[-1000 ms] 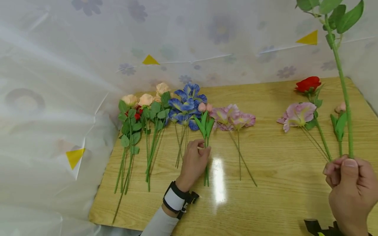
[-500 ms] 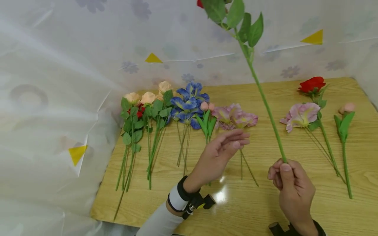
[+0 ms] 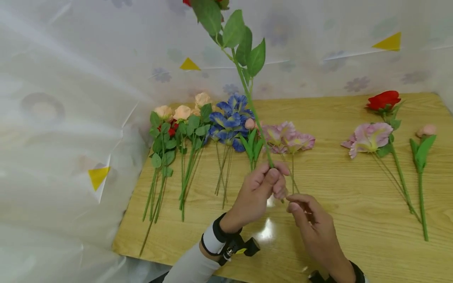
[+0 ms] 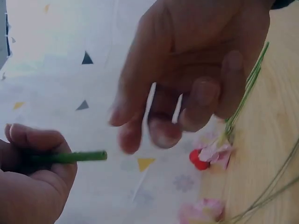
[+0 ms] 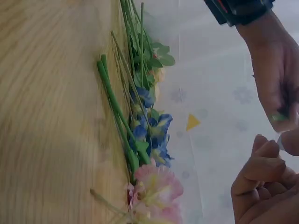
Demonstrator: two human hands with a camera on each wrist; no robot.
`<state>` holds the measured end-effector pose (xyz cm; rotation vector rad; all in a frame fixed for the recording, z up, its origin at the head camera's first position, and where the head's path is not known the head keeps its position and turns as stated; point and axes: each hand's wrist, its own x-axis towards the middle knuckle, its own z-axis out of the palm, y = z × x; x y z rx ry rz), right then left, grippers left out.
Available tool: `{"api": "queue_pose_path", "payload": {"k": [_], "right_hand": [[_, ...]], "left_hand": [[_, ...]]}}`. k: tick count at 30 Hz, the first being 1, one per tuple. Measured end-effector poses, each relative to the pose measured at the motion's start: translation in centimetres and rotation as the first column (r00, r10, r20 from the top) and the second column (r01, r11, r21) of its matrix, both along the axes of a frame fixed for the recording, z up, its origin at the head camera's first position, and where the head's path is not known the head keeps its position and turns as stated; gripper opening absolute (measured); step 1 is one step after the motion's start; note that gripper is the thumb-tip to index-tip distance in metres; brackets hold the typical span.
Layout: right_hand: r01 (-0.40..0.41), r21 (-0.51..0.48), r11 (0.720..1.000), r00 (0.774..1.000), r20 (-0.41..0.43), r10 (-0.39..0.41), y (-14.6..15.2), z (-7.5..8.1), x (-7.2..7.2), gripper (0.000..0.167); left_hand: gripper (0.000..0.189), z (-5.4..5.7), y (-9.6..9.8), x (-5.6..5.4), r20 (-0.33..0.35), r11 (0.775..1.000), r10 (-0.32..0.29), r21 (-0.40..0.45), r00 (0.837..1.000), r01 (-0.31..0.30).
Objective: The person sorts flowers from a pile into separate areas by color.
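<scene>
My left hand (image 3: 260, 188) grips the green stem (image 3: 253, 114) of a red rose, held up and tilted left above the table. Its bloom is cut off by the top edge of the head view, and big green leaves (image 3: 235, 29) show below it. In the left wrist view, the cut stem end (image 4: 93, 156) pokes out of that fist. My right hand (image 3: 316, 228) hovers just right of and below the stem end, fingers loosely bent with nothing between them. Behind the left hand lie pink tulips (image 3: 252, 143) and pink-purple irises (image 3: 288, 137).
Left on the wooden table (image 3: 339, 173) lie peach roses (image 3: 182, 114), small red blooms (image 3: 171, 127) and blue irises (image 3: 230, 120). At the right are another red rose (image 3: 383, 101), a pink-purple iris (image 3: 368, 137) and a pink tulip (image 3: 421, 157). White sheeting (image 3: 63, 129) walls the back and left.
My right hand brought the rose from the right to the middle and let go of it. The left hand left the tulip stems, came right, and took hold of the rose stem.
</scene>
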<state>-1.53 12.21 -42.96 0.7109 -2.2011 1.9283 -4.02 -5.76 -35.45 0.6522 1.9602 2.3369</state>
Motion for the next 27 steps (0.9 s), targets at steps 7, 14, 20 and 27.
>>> {"api": "queue_pose_path", "payload": {"k": [7,14,20,27], "right_hand": [[0.211,0.125,0.969,0.96,0.161,-0.23,4.9,-0.1,-2.1,0.031],[0.482,0.319,0.816,0.706,0.41,-0.577,11.6,-0.6,-3.5,0.027],[0.525,0.377,0.763,0.58,0.498,-0.645,14.2,-1.2,-3.3,0.032],[0.535,0.35,0.769,0.59,0.497,-0.637,14.4,-1.6,-3.3,0.033]], "left_hand": [[0.037,0.6,-6.3,0.8,-0.103,0.86,0.459,-0.201,0.883,-0.47],[0.032,-1.2,-14.8,2.9,-0.143,0.456,0.821,-0.42,0.553,-0.785],[0.038,-4.0,-20.0,4.5,-0.25,0.108,0.919,-0.585,0.305,-0.804],[0.042,-5.5,-22.3,6.0,-0.302,-0.047,0.934,-0.637,0.192,-0.77]]}}
